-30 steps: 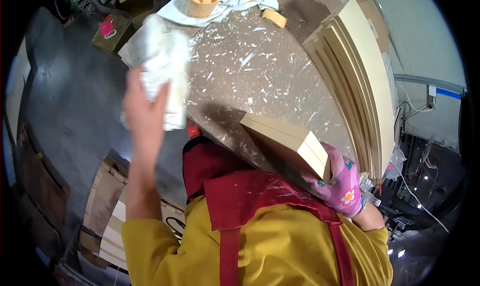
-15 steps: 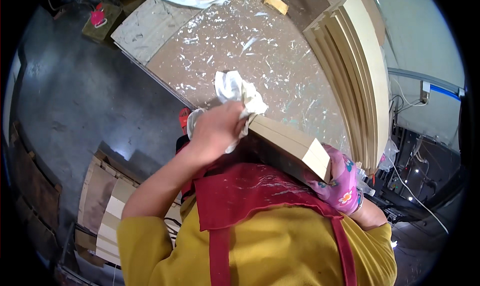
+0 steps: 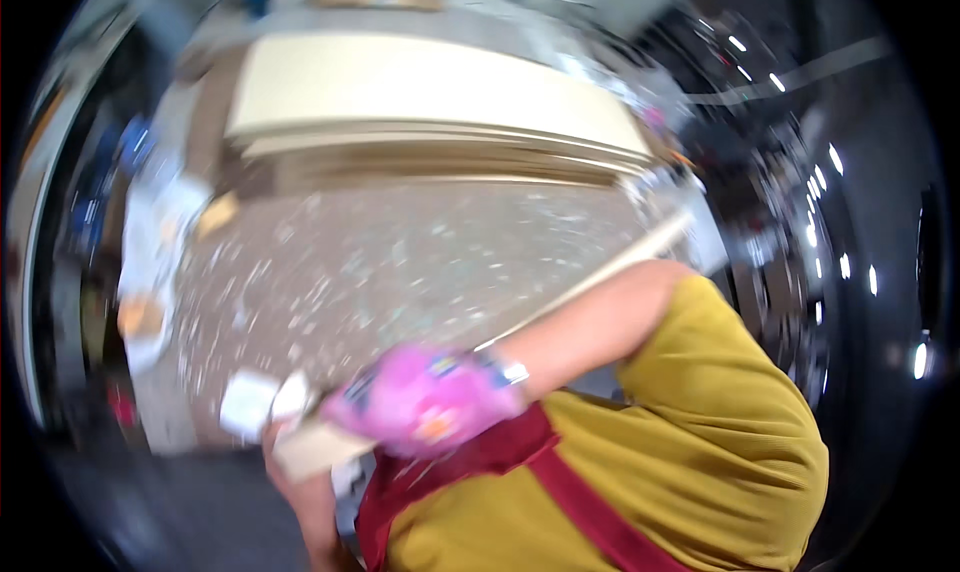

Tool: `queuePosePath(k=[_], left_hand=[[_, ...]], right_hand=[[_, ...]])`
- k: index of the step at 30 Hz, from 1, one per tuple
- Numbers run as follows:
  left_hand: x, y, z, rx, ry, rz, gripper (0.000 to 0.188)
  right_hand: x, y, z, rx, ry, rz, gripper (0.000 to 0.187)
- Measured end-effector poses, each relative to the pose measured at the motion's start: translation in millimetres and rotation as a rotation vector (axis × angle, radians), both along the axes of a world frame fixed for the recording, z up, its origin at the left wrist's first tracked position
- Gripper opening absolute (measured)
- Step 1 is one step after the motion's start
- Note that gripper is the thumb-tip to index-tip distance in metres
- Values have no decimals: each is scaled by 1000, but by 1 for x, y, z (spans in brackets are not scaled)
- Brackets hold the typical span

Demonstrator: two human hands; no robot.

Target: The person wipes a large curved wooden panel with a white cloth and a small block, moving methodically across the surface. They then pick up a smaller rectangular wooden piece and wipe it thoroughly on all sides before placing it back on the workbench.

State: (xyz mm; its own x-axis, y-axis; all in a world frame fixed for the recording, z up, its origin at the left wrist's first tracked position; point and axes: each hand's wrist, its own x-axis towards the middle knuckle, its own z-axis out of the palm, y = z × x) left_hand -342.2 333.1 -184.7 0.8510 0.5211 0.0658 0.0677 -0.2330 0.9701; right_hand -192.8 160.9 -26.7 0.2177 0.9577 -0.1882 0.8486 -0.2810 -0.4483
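Note:
A long pale wooden board (image 3: 322, 452) slants from low left up to the right, partly covered by my right arm. My right hand (image 3: 425, 402), in a pink flowered glove, is closed over the board close to its low left end. My left hand (image 3: 298, 477) is bare and sits at that same end, beside and below the board. A crumpled white cloth (image 3: 250, 404) pokes out above my left hand, which appears to grip it. Motion blur smears both hands, and the left fingers are partly hidden behind the board.
Beyond the board spreads a brown worktable (image 3: 390, 272) spotted with white paint. A stack of pale boards (image 3: 430, 82) lies along its far side. At the left are a yellowish block (image 3: 217, 215) and a white cloth (image 3: 150, 262) with a round tan object (image 3: 140, 317).
My view has swung to the right, so the board stack now lies ahead. My right hand has come across to the left, near my left hand at the board's end.

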Motion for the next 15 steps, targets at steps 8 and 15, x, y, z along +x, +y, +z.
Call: queuePosePath(k=[8, 15], left_hand=[[-56, 1, -59, -421, 7, 72, 25], [-66, -29, 33, 55, 18, 23, 36]], right_hand=[[-19, -6, -25, 376, 169, 75, 18], [-32, -17, 31, -66, 0, 154, 49]])
